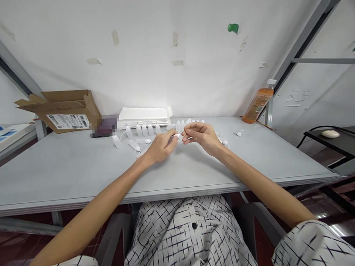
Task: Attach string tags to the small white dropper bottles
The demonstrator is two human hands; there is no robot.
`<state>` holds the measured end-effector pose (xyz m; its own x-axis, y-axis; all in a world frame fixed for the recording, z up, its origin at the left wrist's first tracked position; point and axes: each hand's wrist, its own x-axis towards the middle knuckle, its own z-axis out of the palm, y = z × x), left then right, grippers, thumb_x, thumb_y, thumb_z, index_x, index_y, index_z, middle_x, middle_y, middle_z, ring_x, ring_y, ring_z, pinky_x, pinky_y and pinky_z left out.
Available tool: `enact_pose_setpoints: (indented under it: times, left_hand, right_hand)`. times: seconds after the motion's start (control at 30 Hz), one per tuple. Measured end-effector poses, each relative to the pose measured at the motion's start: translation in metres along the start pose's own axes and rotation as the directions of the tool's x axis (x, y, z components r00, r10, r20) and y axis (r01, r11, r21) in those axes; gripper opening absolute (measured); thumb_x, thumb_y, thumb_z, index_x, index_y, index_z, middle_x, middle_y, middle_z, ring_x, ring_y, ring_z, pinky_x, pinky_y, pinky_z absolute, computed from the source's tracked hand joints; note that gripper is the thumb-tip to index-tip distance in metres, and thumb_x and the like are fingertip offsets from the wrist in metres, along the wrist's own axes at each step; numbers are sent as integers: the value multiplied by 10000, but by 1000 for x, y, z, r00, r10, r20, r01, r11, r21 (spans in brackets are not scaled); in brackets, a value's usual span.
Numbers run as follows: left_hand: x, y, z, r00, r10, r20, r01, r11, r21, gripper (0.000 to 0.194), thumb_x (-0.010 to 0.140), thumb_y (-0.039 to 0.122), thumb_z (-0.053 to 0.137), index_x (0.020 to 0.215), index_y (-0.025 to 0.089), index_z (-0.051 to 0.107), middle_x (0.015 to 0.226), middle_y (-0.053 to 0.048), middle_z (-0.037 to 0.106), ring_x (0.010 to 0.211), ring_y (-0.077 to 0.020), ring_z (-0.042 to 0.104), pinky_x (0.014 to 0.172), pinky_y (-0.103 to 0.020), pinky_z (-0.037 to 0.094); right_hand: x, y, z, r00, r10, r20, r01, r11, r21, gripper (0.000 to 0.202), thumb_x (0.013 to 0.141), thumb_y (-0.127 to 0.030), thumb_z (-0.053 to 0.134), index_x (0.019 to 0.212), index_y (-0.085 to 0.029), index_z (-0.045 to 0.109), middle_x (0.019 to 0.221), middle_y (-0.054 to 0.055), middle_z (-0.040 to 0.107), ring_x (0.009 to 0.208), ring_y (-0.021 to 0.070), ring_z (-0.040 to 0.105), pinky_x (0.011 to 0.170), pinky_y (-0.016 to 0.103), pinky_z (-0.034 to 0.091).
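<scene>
Over the middle of the grey table, my left hand (162,147) is closed round a small white piece (177,136), whose tip shows between the two hands. My right hand (204,137) is just to its right, thumb and fingertips close together at that tip; what it holds, if anything, is too small to name. Several small white bottles (144,130) stand in a row behind my left hand. Others lie on their sides, one of them a white bottle (134,145) left of that hand. Small white parts (224,142) lie partly hidden behind my right wrist.
An open cardboard box (66,111) and a stack of white sheets (145,115) are at the back left. A bottle of orange liquid (257,105) leans at the back right. A small white part (238,134) lies on the table (78,170) right of my right hand.
</scene>
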<state>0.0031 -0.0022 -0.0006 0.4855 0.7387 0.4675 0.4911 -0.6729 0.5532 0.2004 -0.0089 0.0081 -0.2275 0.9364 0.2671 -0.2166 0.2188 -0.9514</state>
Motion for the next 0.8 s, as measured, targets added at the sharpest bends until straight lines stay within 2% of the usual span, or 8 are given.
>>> enact_pose_setpoints:
  times: [0.23,0.53,0.7,0.8]
  left_hand:
    - [-1,-1,-1,1000,8,-9,-8,1000,6,216,952,333,367,875,194,514,607,38,447,565,-135,402,594,-277,307]
    - [0,-1,-2,1000,11,3,-11,1000,22,208,950,329,365,865,198,504,597,39,446,556,-137,405,596,-276,311]
    - [0,-1,-2,1000,15,-2,-15,999,40,221,959,337,365,879,197,515,610,35,471,557,-135,421,599,-275,316]
    - [0,-2,-2,998,-3,-56,7,997,77,205,953,337,383,931,197,530,619,35,482,555,-135,434,601,-273,324]
  right_hand:
    - [-1,-1,3,998,12,65,-14,1000,26,327,691,-386,859,821,-170,651,788,27,717,690,165,702,680,346,619]
    - [-2,-2,3,996,16,90,-17,1000,11,319,704,-391,844,824,-178,640,804,13,698,679,146,678,689,350,621]
    - [-2,-1,3,997,14,69,-12,1000,-20,323,706,-408,835,834,-184,642,808,14,686,679,141,660,671,351,624]
    - [-2,-2,3,1000,-2,16,3,997,-80,337,708,-425,825,865,-181,655,889,39,691,666,142,656,610,338,617]
